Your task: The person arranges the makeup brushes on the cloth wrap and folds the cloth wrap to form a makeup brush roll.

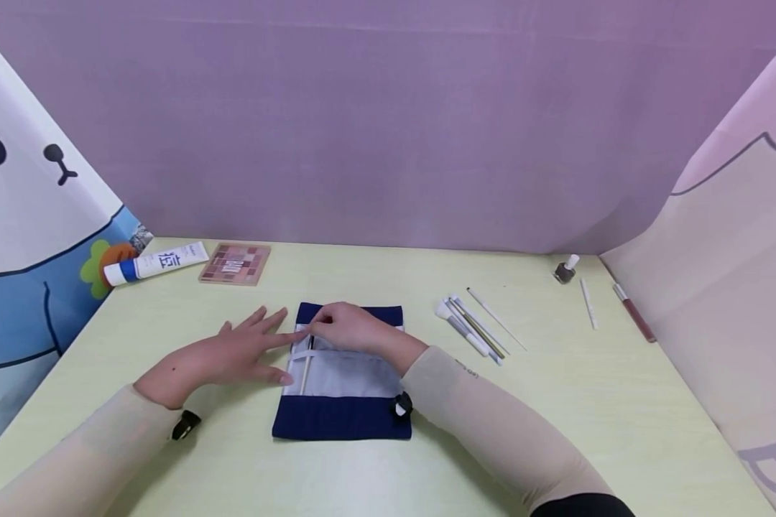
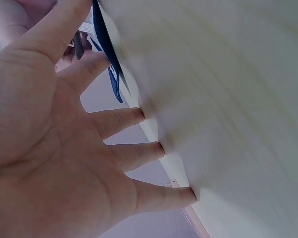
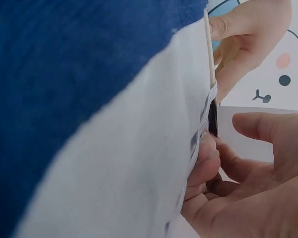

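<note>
White tube (image 1: 162, 263) beside a pink palette (image 1: 235, 265), dark bottle (image 1: 564, 272) well apart

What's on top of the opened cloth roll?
On the cloth roll, a slim stick lies under a pale strap, its dark end pinched by the right hand; the left hand touches the edge. Anything beneath the right hand or inside the navy flap is hidden.

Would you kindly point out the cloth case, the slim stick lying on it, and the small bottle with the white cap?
Cloth case (image 1: 352, 375): head view, on its pale lining.
Slim stick (image 1: 307, 373): head view, on its pale lower part.
Small bottle (image 1: 563, 273): head view, on its dark body.
</note>
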A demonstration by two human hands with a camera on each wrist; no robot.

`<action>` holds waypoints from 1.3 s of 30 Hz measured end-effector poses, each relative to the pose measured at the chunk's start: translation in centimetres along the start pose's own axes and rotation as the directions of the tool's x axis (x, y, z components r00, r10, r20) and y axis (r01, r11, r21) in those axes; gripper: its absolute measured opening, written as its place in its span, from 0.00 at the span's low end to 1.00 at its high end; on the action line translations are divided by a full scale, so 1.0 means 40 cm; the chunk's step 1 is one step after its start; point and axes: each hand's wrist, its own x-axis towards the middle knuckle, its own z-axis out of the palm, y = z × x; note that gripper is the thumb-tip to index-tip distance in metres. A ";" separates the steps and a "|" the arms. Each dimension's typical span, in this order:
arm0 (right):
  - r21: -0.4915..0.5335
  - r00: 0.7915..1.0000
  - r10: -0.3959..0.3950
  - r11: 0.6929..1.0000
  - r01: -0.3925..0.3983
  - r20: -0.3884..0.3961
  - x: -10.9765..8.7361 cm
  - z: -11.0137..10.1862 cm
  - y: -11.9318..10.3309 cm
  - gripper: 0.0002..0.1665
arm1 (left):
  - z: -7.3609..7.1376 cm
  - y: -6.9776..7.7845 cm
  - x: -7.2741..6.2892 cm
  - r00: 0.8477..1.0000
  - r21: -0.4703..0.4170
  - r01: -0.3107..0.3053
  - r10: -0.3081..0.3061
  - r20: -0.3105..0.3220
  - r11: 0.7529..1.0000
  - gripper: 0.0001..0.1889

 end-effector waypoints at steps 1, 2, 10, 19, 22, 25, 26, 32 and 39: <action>-0.007 1.000 -0.003 1.000 0.003 0.008 0.000 -0.001 0.000 0.21 | 0.000 0.000 0.000 1.000 0.000 0.000 0.000 0.000 1.000 0.44; -0.014 1.000 -0.005 1.000 0.005 0.016 0.000 -0.001 0.000 0.21 | -0.001 0.001 0.000 1.000 -0.001 -0.001 0.001 -0.002 1.000 0.44; -0.042 0.999 -0.009 0.999 0.011 0.053 -0.001 -0.001 0.002 0.22 | -0.001 0.001 -0.003 1.000 -0.009 -0.008 0.008 -0.003 1.000 0.44; -0.017 0.999 -0.001 1.000 0.001 0.038 -0.004 -0.011 0.009 0.26 | 0.001 -0.001 0.000 1.000 -0.023 0.003 -0.003 0.011 1.000 0.44; 0.024 1.000 -0.002 1.000 0.001 0.016 -0.007 -0.027 0.017 0.25 | 0.003 -0.003 0.001 1.000 -0.015 0.005 -0.005 0.011 1.000 0.44; 0.082 1.000 0.000 0.997 -0.001 0.001 -0.020 -0.053 0.021 0.23 | 0.004 -0.005 0.003 1.000 -0.004 0.001 -0.001 0.007 1.000 0.45; 0.109 1.000 0.000 0.994 0.000 -0.001 -0.024 -0.062 0.024 0.23 | 0.004 -0.005 0.003 1.000 -0.003 0.000 0.000 0.005 1.000 0.44; 0.175 1.000 -0.004 0.985 0.008 -0.023 -0.055 -0.125 0.060 0.26 | 0.003 -0.003 0.003 1.000 -0.007 0.003 -0.003 0.004 1.000 0.44; 0.204 0.995 0.030 0.979 -0.011 -0.091 -0.087 -0.202 0.121 0.27 | 0.002 -0.001 -0.001 1.000 -0.013 -0.005 0.005 0.003 1.000 0.44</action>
